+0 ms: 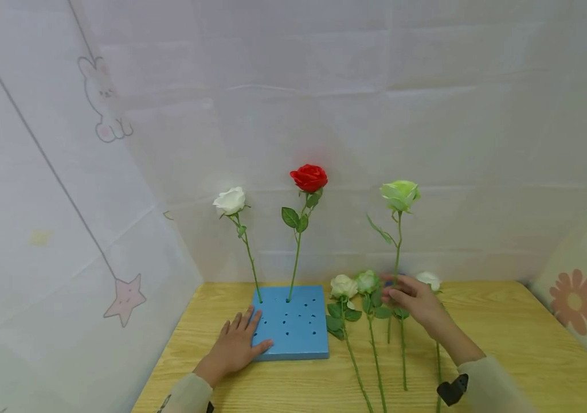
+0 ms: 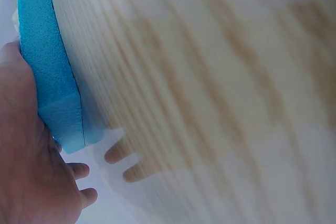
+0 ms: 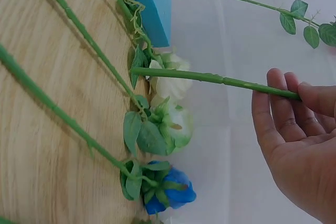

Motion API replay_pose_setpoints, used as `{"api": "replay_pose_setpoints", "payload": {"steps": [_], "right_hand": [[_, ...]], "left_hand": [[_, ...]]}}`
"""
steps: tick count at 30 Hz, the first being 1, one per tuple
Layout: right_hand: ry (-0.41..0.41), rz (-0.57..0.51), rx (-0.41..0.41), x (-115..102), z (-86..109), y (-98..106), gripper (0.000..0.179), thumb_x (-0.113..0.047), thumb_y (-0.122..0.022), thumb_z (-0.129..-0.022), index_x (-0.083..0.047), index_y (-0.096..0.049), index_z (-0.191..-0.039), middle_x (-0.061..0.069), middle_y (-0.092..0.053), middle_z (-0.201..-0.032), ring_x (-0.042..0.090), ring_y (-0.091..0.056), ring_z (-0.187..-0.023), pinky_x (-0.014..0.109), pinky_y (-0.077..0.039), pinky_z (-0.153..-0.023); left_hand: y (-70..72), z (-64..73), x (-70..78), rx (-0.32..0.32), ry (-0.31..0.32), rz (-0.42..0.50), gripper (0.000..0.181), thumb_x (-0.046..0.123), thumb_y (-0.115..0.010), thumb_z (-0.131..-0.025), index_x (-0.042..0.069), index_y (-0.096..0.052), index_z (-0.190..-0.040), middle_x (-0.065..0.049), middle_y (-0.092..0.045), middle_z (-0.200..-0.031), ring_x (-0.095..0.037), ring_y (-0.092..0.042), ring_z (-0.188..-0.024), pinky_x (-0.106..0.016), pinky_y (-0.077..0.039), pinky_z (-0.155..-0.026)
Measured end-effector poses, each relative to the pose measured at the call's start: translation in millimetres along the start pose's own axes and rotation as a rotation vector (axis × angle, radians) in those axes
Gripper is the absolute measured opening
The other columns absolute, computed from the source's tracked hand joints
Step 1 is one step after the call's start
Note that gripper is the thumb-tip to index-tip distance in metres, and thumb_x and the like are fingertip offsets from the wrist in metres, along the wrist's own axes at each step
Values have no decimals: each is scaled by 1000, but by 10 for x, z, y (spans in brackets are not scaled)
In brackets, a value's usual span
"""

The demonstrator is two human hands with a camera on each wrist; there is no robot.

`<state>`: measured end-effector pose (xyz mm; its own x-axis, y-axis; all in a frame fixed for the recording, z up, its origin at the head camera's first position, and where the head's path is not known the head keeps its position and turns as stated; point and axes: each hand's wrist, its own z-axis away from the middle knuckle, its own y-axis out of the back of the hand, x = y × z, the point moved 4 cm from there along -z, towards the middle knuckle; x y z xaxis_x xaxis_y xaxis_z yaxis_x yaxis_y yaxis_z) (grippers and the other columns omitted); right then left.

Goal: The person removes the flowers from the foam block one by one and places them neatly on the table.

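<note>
My left hand (image 1: 235, 343) rests with fingers spread on the left edge of a blue foam board (image 1: 298, 346) dotted with holes. In the left wrist view, the thumb side of the hand lies along the board's side (image 2: 44, 51). My right hand (image 1: 417, 301) pinches the stem of a light green rose (image 1: 400, 196) and holds it upright above the table, right of the board. The right wrist view shows its stem (image 3: 210, 78) between thumb and fingers, lower end free. A white rose (image 1: 230, 202) and a red rose (image 1: 309, 179) stand in the board's back holes.
Right of the board, several roses lie on the wooden table (image 1: 505, 338), heads toward the back: a cream one (image 1: 344, 286), a pale green one (image 1: 368, 281), a blue one (image 3: 178, 190) and a white one (image 1: 429, 280). A pale cloth (image 1: 293, 103) hangs behind.
</note>
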<state>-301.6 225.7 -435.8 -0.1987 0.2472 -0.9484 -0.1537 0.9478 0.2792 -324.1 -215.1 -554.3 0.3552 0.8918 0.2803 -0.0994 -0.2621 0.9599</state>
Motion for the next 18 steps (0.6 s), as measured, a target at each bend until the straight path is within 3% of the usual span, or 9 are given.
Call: {"api": "replay_pose_setpoints", "payload": {"steps": [7, 13, 18], "right_hand": [[-28, -5, -4, 52, 150, 111, 49, -22, -60, -104, -1, -48, -147, 20, -67, -118, 21, -72, -103, 32, -57, -89], [-63, 7, 2, 104, 226, 201, 39, -20, -60, -104, 3, -56, -135, 19, -63, -128, 21, -71, -103, 36, -59, -88], [-104, -5, -1, 125, 331, 268, 44, -19, -60, -104, 3, -51, -141, 16, -66, -121, 26, -70, -104, 40, -59, -88]], "left_hand": [[19, 7, 11, 11, -5, 6, 93, 75, -40, -96, 14, -23, -163, -14, -14, -169, -50, -22, -149, -72, -18, -114], [22, 11, 20, 10, 4, 14, 95, 78, -38, -94, 16, -22, -164, -13, -13, -170, -49, -21, -150, -72, -17, -115], [17, 11, 23, 2, 0, 18, 94, 76, -39, -95, 15, -21, -164, -14, -13, -169, -49, -20, -150, -72, -16, -114]]}}
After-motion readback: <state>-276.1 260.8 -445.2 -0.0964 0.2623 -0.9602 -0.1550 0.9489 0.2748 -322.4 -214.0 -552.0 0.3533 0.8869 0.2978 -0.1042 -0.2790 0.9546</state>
